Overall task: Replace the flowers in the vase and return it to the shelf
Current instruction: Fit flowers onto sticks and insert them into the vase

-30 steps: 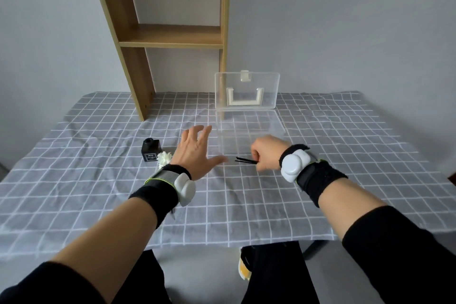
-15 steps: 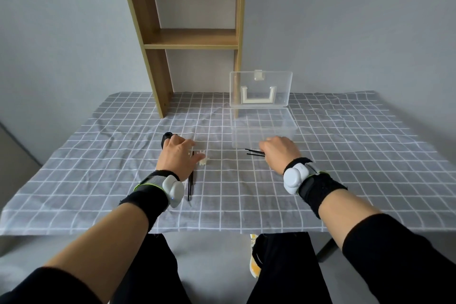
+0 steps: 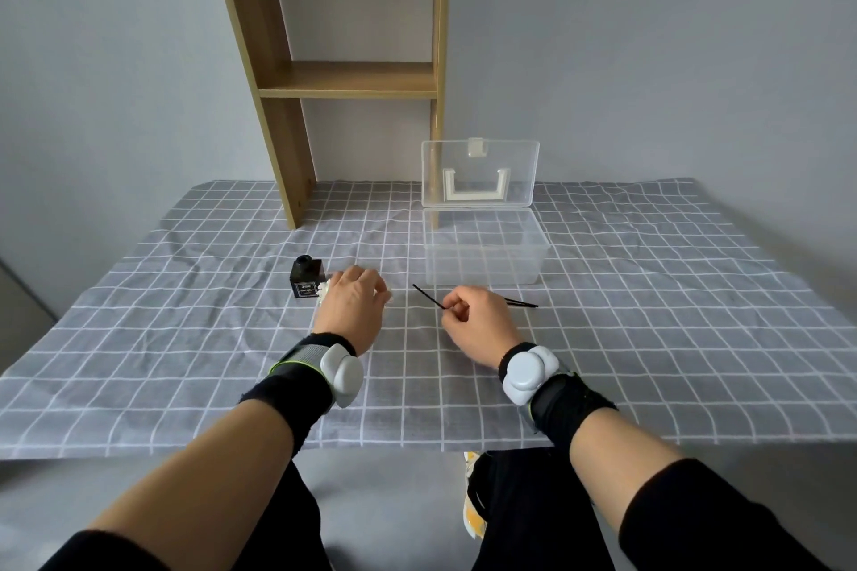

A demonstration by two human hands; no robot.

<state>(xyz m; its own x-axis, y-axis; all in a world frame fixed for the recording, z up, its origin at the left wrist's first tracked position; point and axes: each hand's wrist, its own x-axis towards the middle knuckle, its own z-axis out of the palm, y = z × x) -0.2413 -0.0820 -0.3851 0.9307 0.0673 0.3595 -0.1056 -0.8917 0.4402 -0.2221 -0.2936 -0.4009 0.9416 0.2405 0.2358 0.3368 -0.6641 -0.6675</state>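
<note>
A person's two bare hands reach over a bench covered in a grey cloth (image 3: 185, 338) with white grid lines. Places here are given relative to the small black vase (image 3: 306, 277), a square bottle with a round neck and a white label, standing upright on the cloth.

The left hand (image 3: 353, 313) lies palm down just right of the vase, fingers curled over a small white flower (image 3: 323, 291) whose petals peek out at the hand's left edge, right beside the vase's base. Whether the fingers actually clench the flower cannot be told, since the hand hides it.

The right hand (image 3: 477, 322) sits farther right of the vase, loosely closed, with thumb and forefinger pinching a thin black stem (image 3: 427, 295) that slants up and left out of the fingers. More thin black stems (image 3: 521, 303) lie on the cloth on the far side of this hand.

Both wrists wear black bands carrying pale grey sensor pods.

Beyond the right hand, right of and behind the vase, stands a clear plastic box (image 3: 484, 257) with its hinged lid (image 3: 480, 174) standing open.

Behind the vase, at the back of the bench, rises a wooden shelf (image 3: 348, 81) with one bare board in view against a grey wall.
</note>
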